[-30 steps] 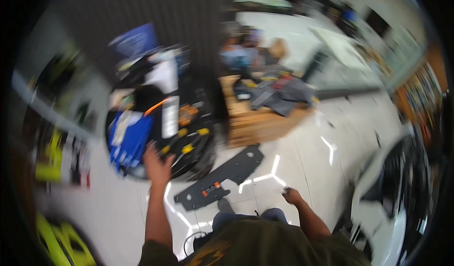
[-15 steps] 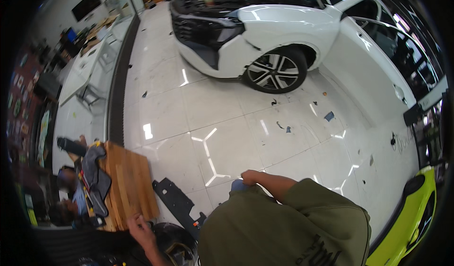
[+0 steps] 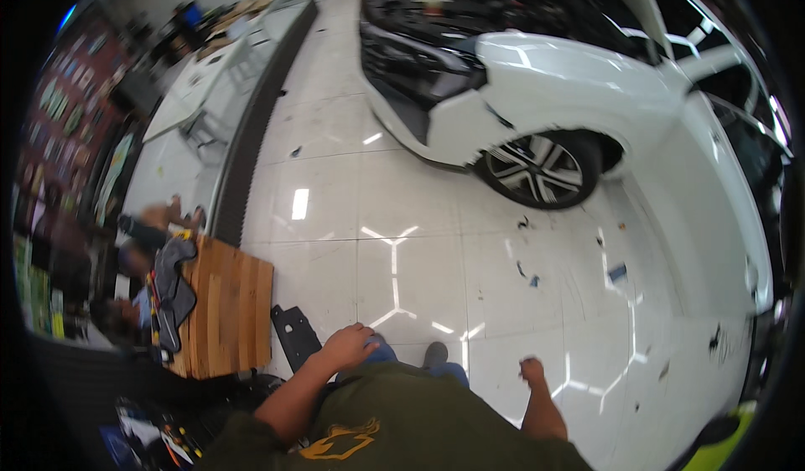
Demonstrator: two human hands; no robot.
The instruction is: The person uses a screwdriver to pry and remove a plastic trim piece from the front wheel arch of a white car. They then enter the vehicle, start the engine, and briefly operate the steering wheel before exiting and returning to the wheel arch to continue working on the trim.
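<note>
My left hand (image 3: pixel 348 347) is held in front of my body with nothing seen in it. Its fingers are loosely bent and a little apart. Off to the right, my right hand (image 3: pixel 532 370) hangs over the tiled floor, its fingers curled closed and no object showing in them. The left hand is nearest to a dark flat panel (image 3: pixel 296 337) with cut-outs, lying on the floor. One grey shoe (image 3: pixel 435 355) shows beyond my green shirt. Ahead stands a white car (image 3: pixel 579 77) with its front bay exposed and a door standing open; neither hand touches it.
A wooden block-like bench (image 3: pixel 231 303) at the left carries a grey cloth-like item (image 3: pixel 174 295) and tools. Small dark scraps and a blue piece (image 3: pixel 617 271) lie on the floor near the front wheel (image 3: pixel 541 169). A yellow-green car (image 3: pixel 723 442) is at lower right.
My view has turned left, shifting the white car rightward. My left hand has moved from beside the bench to before my body; my right hand has swung out from my body to the right.
</note>
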